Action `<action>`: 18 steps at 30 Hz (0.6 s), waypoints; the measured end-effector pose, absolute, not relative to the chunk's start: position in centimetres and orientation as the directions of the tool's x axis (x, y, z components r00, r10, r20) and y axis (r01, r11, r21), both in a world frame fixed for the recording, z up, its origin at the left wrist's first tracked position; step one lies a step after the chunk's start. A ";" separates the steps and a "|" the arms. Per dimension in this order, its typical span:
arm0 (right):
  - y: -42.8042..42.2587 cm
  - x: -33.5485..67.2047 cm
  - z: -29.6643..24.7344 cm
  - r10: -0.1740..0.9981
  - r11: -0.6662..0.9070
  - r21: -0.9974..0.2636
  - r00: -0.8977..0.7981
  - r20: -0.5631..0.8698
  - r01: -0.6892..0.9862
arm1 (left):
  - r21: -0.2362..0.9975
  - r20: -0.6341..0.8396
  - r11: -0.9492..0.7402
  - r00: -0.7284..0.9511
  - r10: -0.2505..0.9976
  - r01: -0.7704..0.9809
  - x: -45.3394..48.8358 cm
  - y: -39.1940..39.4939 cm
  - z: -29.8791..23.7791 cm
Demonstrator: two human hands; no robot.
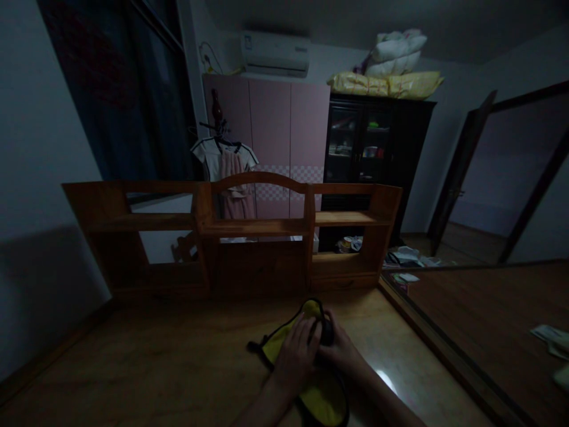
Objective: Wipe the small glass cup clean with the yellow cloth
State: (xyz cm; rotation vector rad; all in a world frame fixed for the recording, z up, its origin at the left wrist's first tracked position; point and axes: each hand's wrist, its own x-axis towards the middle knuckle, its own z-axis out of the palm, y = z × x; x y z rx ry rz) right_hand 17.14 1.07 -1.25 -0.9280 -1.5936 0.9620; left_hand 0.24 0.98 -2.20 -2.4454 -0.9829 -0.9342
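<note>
A yellow-green cloth case (276,345) with black edging lies spread on the wooden surface in front of me, a dark tab at its left corner. Its near part shows below my wrists. My left hand (299,349) lies over the middle of the case, its fingers bent together on the cloth. Beside it, my right hand (340,347) is closed around a small dark rounded object (328,332) at the case's right edge. Dim light and my fingers hide what kind of object this is. Both hands are close together, fingertips nearly meeting.
A wooden shelf unit (255,227) stands across the far edge of the wooden surface (178,350). A raised wooden rim (438,350) runs along the right side. Beyond are pink wardrobe doors (271,124), a dark cabinet (411,148) and hanging clothes (237,163).
</note>
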 end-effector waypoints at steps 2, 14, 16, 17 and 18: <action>1.1 17.2 -1.2 0.906 0.399 -0.908 -0.207 0.370 0.124 | -0.035 0.665 -0.705 0.543 0.513 0.708 0.1 1.1 -2.5; 1.6 17.9 -2.9 0.921 0.367 -0.920 -0.195 0.338 0.139 | 0.031 0.657 -0.715 0.525 0.541 0.698 0.2 0.8 -1.7; 1.8 18.0 -3.5 0.935 0.353 -0.913 -0.120 0.335 0.205 | 0.036 0.650 -0.717 0.528 0.546 0.696 0.0 0.7 -1.4; 1.8 18.1 -3.7 0.938 0.346 -0.910 -0.088 0.334 0.229 | 0.042 0.646 -0.716 0.528 0.551 0.696 -0.1 0.7 -1.2; 1.9 18.2 -3.8 0.939 0.344 -0.907 -0.064 0.338 0.242 | 0.048 0.645 -0.714 0.524 0.556 0.698 -0.1 0.6 -1.1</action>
